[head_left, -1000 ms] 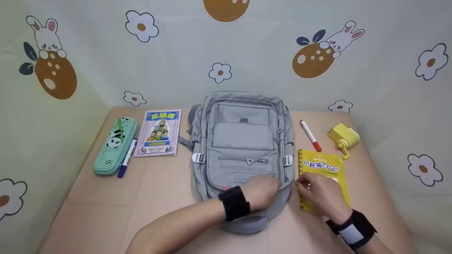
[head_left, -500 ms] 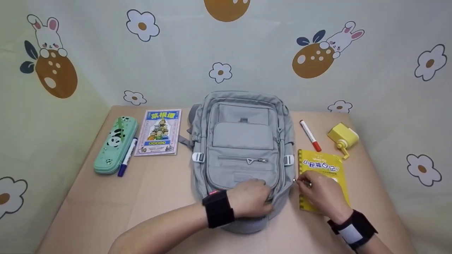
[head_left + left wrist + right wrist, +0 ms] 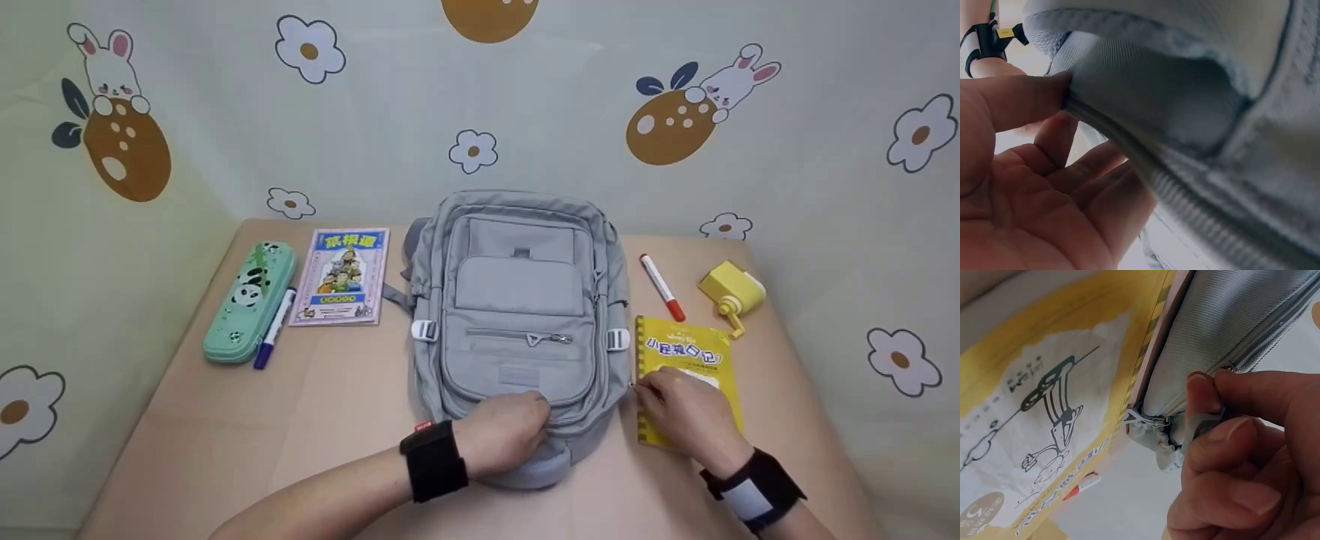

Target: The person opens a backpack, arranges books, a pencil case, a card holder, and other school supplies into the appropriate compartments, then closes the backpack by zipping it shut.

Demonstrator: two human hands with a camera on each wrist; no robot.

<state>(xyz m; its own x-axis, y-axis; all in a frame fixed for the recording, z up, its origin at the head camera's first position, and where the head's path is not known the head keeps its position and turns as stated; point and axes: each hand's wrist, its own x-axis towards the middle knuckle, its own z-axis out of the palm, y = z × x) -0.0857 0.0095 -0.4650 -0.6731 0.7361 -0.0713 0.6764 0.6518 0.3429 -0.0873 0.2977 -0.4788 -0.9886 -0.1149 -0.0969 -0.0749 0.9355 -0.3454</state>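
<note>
On the grey backpack (image 3: 517,315), right hand (image 3: 686,416) pinching zipper pull (image 3: 1199,424)

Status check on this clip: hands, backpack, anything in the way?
Left hand grips backpack bottom edge. Right hand pinches zipper pull at backpack's side. Yellow book lies beneath right hand.

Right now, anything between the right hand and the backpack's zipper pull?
Nothing visible. The right hand already pinches the zipper pull at the side of the grey backpack. The yellow book lies under the hand, beside the bag, not between them. The left hand grips the backpack's bottom edge, clear of the pull.
</note>
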